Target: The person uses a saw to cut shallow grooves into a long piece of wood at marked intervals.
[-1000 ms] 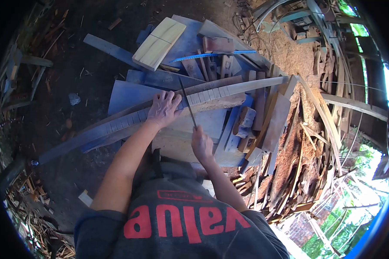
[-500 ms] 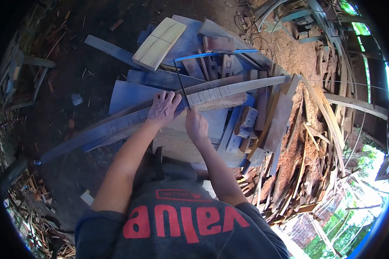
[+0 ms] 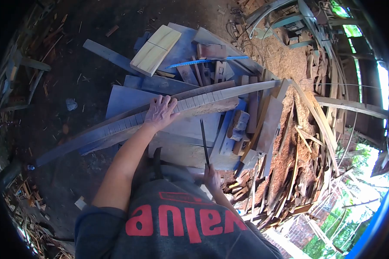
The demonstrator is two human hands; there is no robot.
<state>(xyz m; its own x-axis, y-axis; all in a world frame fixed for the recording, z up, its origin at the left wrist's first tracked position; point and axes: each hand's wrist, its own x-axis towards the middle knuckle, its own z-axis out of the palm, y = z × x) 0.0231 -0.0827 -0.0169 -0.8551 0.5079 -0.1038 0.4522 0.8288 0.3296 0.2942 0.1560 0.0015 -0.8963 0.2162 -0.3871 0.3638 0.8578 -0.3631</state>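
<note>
A long curved wooden beam (image 3: pixel 203 99) lies across the work surface, with a row of narrow cuts running across it. My left hand (image 3: pixel 161 113) grips it near the middle, fingers curled over its top and far edge. Low and close to my body, my right hand (image 3: pixel 211 178) is closed around the handle of a handsaw. The saw's dark, thin blade (image 3: pixel 204 140) shows almost edge-on and points away from me, apart from the beam. My right fingers are partly hidden.
Behind the beam lie a pale wood block (image 3: pixel 155 50) with a dark line across it, a blue strip (image 3: pixel 207 61) and a reddish block (image 3: pixel 212 51). A small worn block (image 3: pixel 238 124) sits at the right. Scrap strips and sawdust (image 3: pixel 285 151) cover the ground beyond.
My right hand has drawn the handsaw off the beam and down toward my body. My left hand stays on the beam; the whole view has shifted slightly.
</note>
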